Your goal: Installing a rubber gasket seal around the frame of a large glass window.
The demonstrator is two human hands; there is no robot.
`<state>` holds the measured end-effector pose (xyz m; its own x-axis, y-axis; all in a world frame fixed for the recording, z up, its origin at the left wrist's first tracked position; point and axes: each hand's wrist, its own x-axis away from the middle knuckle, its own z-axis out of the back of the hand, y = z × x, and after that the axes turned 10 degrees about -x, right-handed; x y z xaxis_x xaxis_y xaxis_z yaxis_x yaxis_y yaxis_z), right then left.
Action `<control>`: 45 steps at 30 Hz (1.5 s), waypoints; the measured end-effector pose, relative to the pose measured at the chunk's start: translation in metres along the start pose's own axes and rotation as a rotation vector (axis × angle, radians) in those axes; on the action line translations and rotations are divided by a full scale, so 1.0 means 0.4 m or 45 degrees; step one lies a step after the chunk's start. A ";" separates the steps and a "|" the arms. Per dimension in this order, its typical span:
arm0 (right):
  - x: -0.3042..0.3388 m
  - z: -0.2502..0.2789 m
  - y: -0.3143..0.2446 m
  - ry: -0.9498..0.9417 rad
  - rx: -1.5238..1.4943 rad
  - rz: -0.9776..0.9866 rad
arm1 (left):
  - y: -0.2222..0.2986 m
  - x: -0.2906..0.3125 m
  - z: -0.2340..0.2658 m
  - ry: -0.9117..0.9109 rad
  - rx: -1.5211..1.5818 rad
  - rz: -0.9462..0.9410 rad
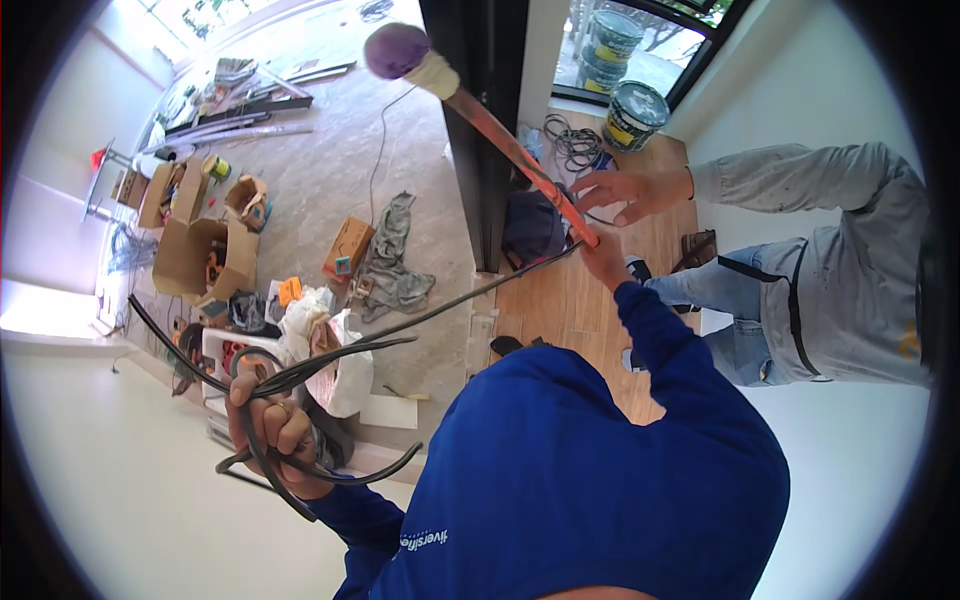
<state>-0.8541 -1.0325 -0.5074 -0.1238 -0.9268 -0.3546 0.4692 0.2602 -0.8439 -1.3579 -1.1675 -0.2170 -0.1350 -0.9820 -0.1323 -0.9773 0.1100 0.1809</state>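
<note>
My left hand (268,425) is closed round a looped bundle of black cable (310,372), with several loose ends sticking out. One strand stretches up and right to my right hand (604,262). That hand is wrapped round the lower end of an orange pole (508,148). Whether it also grips the cable is hidden. The pole slants up to the left, and its far end carries a purple knob (396,52) above a whitish wrapping (434,76). Just above my right hand, a co-worker's hand (635,195) reaches to the pole with fingers spread; contact is unclear.
A co-worker in a grey shirt (840,270) stands at the right. Cardboard boxes (238,262), a grey cloth (398,262) and metal strips (240,118) lie on the left floor. A dark post (482,140) rises ahead, near a paint bucket (636,116) and coiled cable (574,145).
</note>
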 end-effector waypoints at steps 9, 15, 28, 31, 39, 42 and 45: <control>0.081 0.137 0.139 0.488 0.275 -0.559 | -0.077 -0.177 -0.067 -0.093 -0.019 0.281; -0.010 0.322 0.059 0.675 0.201 -0.404 | -0.087 -0.262 -0.068 -0.076 -0.043 0.386; 0.239 0.344 0.209 0.317 -0.517 -0.920 | -0.252 -0.317 -0.021 -0.060 -0.103 0.609; 0.315 0.348 0.222 0.425 -0.470 -0.794 | -0.276 -0.301 -0.060 -0.052 -0.134 0.662; 0.227 0.413 0.081 0.862 -0.694 -0.715 | -0.253 -0.126 -0.125 -0.191 -0.053 0.728; 0.250 0.392 0.066 0.290 0.035 -0.004 | -0.211 -0.137 -0.125 -0.264 -0.069 0.634; 0.323 0.239 0.011 0.384 0.015 -0.801 | -0.171 -0.144 -0.109 -0.268 -0.186 0.542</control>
<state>-0.7844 -1.1771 -0.5184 -0.6117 -0.7845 0.1023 0.2379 -0.3057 -0.9219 -1.2763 -1.1254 -0.1792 -0.5618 -0.8006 -0.2083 -0.7972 0.4568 0.3946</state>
